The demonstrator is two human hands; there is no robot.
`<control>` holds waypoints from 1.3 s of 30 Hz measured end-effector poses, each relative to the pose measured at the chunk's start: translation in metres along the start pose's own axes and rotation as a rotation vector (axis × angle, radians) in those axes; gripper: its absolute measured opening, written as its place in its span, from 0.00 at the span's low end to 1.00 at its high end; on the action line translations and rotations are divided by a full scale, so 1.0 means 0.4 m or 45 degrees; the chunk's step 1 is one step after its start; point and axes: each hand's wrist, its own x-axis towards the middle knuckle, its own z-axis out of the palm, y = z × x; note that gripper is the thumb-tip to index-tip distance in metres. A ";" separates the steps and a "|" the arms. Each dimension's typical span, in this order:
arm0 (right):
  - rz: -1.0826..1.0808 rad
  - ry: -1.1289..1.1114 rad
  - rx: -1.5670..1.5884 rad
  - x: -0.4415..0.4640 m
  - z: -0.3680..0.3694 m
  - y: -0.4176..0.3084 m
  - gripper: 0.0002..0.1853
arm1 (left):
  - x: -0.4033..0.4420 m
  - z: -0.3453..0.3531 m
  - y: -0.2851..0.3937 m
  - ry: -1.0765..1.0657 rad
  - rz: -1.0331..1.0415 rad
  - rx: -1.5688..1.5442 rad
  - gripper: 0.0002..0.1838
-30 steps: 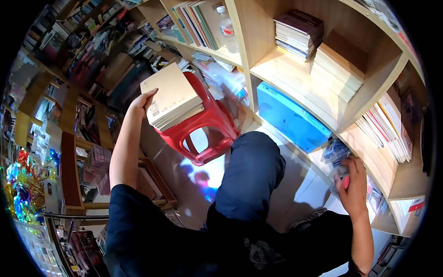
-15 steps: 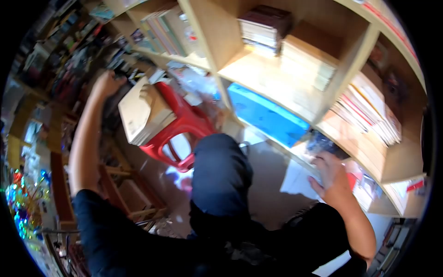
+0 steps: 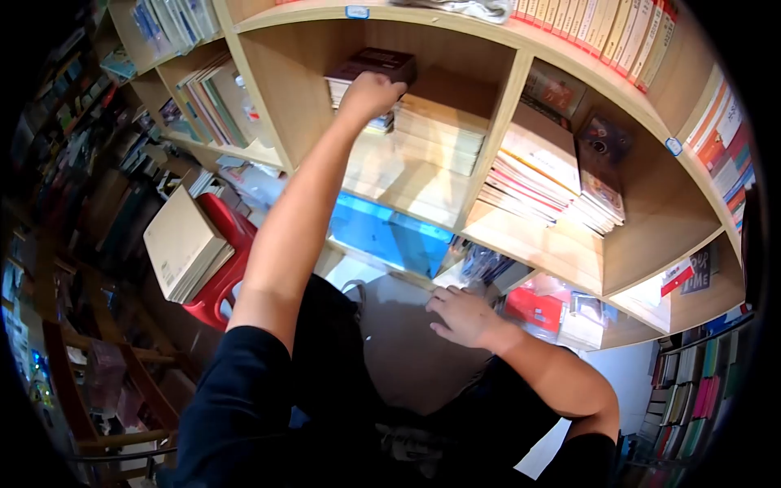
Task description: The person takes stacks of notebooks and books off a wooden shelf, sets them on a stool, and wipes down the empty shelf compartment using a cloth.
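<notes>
The dark brown-red stack of paper books w/ pale page edges sits in a square hole of the pale wood shelf, on the left side of the hole. The left hand is right at its front, up & ahead of the body. Its fingers are curled in, tips by the stack's right front corner. Can't tell if they pinch a bk or just touch, b/c the back of the hand hides it. The top bk lies flat, but the hand covers its front edge, so can't tell which way its long side goes.

Just right of it, in the same hole, is a brown-topped stack of thin paper books. The right hand is well apart, low over the floor, fingers loose & spread a bit, w/ nothing in it. So the left hand is way nearer to the dark bks.

Under the hole is a shiny bright blue flat-sided box. Off to the left, a tan-covered stack of books rests on a red plastic stool.
</notes>
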 end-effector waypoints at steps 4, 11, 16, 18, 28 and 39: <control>0.009 0.012 0.159 -0.027 -0.012 -0.017 0.15 | 0.037 0.130 -0.110 0.323 -0.123 -0.155 0.27; 0.049 0.000 0.274 -0.049 -0.032 -0.016 0.16 | 0.104 0.183 -0.072 -0.192 -0.335 -0.485 0.27; 0.103 0.017 0.317 -0.054 -0.034 0.015 0.16 | 0.069 0.142 -0.043 -0.410 -0.454 -0.461 0.34; 0.152 -0.021 0.295 -0.049 -0.034 0.027 0.15 | 0.119 0.152 -0.082 -0.611 -0.592 -0.263 0.36; 0.142 -0.026 0.298 -0.018 -0.047 0.040 0.15 | 0.137 0.165 -0.079 -0.525 -0.531 -0.402 0.30; 0.081 0.087 0.277 -0.017 -0.036 0.044 0.15 | 0.130 0.198 -0.043 -0.455 -0.595 -1.498 0.23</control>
